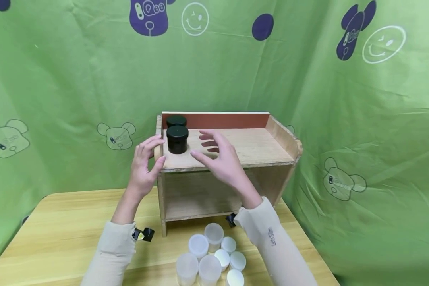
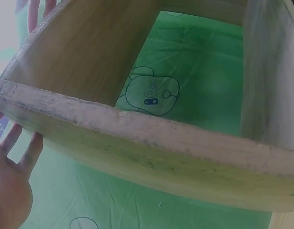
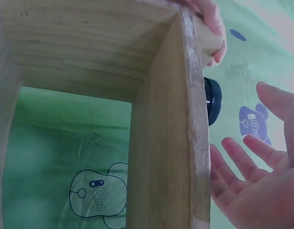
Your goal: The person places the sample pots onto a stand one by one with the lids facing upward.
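My left hand (image 1: 144, 163) grips the left side panel of a wooden shelf (image 1: 200, 194), thumb at the panel's front and fingertips over its upper edge. In the right wrist view, the left hand's fingers (image 3: 214, 28) wrap the panel's rounded corner. Two black lidded jars stand on the top board at its left end, a front jar (image 1: 177, 140) and a rear jar (image 1: 176, 120) partly hidden behind it. To the right of the front jar my right hand (image 1: 221, 157) hovers over the board, fingers spread and thumb apart, holding nothing.
Several translucent plastic jars (image 1: 187, 268) and several white lidded small jars (image 1: 237, 261) stand on the wooden table (image 1: 75, 222) before the shelf. A red back board (image 1: 218, 120) and a right side panel (image 1: 284, 133) border the shelf top. Green printed cloth (image 1: 75, 79) hangs behind.
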Action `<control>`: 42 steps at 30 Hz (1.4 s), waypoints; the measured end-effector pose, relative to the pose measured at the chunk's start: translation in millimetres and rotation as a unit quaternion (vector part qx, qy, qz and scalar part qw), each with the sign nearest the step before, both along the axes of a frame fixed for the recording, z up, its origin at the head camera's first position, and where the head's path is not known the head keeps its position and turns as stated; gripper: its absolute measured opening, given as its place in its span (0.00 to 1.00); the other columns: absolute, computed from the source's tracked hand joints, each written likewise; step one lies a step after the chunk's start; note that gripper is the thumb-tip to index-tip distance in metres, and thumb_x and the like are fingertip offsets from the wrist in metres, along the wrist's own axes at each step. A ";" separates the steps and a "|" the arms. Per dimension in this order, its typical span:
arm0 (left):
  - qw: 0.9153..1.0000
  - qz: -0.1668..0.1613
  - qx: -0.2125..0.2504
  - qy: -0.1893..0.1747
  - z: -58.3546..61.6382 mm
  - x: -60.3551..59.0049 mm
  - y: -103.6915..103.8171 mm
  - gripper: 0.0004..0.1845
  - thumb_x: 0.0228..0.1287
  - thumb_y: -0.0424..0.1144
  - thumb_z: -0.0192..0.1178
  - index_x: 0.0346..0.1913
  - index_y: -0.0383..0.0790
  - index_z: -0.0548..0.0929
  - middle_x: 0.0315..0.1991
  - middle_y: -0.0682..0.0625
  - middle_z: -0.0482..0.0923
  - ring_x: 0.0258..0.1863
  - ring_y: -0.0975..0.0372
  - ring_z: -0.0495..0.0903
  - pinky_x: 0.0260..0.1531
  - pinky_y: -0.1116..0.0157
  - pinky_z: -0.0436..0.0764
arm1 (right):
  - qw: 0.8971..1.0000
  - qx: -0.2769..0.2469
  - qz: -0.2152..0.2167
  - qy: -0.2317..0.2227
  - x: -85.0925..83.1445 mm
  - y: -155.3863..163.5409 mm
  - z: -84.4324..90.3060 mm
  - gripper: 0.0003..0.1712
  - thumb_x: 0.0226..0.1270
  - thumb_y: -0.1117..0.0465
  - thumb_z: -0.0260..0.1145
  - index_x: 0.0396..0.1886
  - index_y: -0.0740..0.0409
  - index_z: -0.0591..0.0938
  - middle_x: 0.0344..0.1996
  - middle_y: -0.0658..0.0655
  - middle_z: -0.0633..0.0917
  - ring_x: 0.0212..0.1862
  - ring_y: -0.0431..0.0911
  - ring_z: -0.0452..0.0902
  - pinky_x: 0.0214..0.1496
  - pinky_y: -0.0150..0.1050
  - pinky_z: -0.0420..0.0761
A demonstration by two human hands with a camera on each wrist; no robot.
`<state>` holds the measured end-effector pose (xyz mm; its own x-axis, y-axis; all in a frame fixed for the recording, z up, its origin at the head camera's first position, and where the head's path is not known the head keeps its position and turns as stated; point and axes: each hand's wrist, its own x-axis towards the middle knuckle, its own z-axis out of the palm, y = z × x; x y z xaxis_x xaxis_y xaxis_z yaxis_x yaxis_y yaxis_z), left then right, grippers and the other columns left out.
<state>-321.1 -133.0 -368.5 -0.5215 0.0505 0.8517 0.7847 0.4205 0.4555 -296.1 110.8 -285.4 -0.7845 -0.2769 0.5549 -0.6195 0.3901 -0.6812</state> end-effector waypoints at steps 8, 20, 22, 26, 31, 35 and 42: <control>1.000 0.000 0.000 0.003 -0.2 -0.8 0.0 0.25 0.68 0.41 0.57 0.67 0.42 0.76 0.73 0.47 0.71 0.63 0.52 0.69 0.61 0.54 0.67 | 0.999 0.037 0.025 0.015 31.9 21.7 -18.7 0.33 0.65 0.58 0.75 0.69 0.57 0.77 0.61 0.59 0.83 0.61 0.51 0.81 0.66 0.47 0.80; 1.000 0.005 -0.003 -0.002 2.5 -0.1 -2.4 0.25 0.68 0.42 0.57 0.66 0.40 0.76 0.73 0.46 0.70 0.63 0.51 0.68 0.61 0.52 0.68 | 0.993 0.096 0.047 0.042 63.4 52.0 -43.7 0.27 0.64 0.58 0.76 0.63 0.50 0.82 0.57 0.48 0.86 0.57 0.44 0.82 0.63 0.45 0.81; 1.000 0.004 -0.004 -0.007 2.6 0.1 -2.2 0.25 0.69 0.43 0.57 0.67 0.40 0.76 0.73 0.47 0.70 0.64 0.51 0.68 0.62 0.52 0.67 | 0.992 0.108 0.054 0.032 63.4 60.3 -52.9 0.26 0.64 0.58 0.76 0.63 0.48 0.82 0.57 0.47 0.85 0.56 0.43 0.82 0.62 0.46 0.82; 1.000 0.003 -0.008 -0.011 1.8 0.5 -1.5 0.25 0.69 0.44 0.56 0.67 0.40 0.76 0.74 0.47 0.70 0.64 0.50 0.68 0.63 0.51 0.66 | 0.991 0.113 0.066 -0.011 60.6 79.8 -79.2 0.25 0.66 0.57 0.74 0.62 0.48 0.82 0.55 0.46 0.85 0.56 0.44 0.82 0.61 0.47 0.83; 1.000 0.003 -0.006 -0.012 0.6 1.4 -1.0 0.25 0.69 0.44 0.56 0.67 0.41 0.76 0.74 0.47 0.70 0.65 0.51 0.68 0.64 0.50 0.66 | 0.989 0.094 0.078 -0.087 57.5 103.3 -123.6 0.23 0.69 0.57 0.72 0.62 0.54 0.81 0.56 0.53 0.86 0.56 0.50 0.83 0.60 0.49 0.84; 1.000 0.001 -0.005 -0.014 0.1 1.5 -0.7 0.25 0.69 0.44 0.56 0.67 0.42 0.76 0.74 0.48 0.70 0.65 0.51 0.68 0.64 0.51 0.66 | 0.985 0.089 0.068 -0.131 54.8 118.9 -158.5 0.25 0.69 0.56 0.71 0.62 0.62 0.80 0.55 0.60 0.86 0.54 0.57 0.83 0.59 0.46 0.84; 1.000 0.002 -0.006 -0.007 0.2 -0.9 -1.9 0.25 0.69 0.43 0.56 0.67 0.39 0.76 0.74 0.47 0.70 0.65 0.51 0.68 0.64 0.51 0.66 | 0.972 0.079 0.061 -0.213 52.4 134.1 -200.6 0.27 0.70 0.57 0.70 0.65 0.62 0.78 0.57 0.63 0.85 0.55 0.59 0.83 0.59 0.42 0.83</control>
<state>-321.9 -134.9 -368.3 -0.5335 0.0591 0.8437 0.7769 0.4287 0.4612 -243.7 244.9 -486.0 -0.8897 -0.4380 0.1290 -0.3419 0.4519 -0.8239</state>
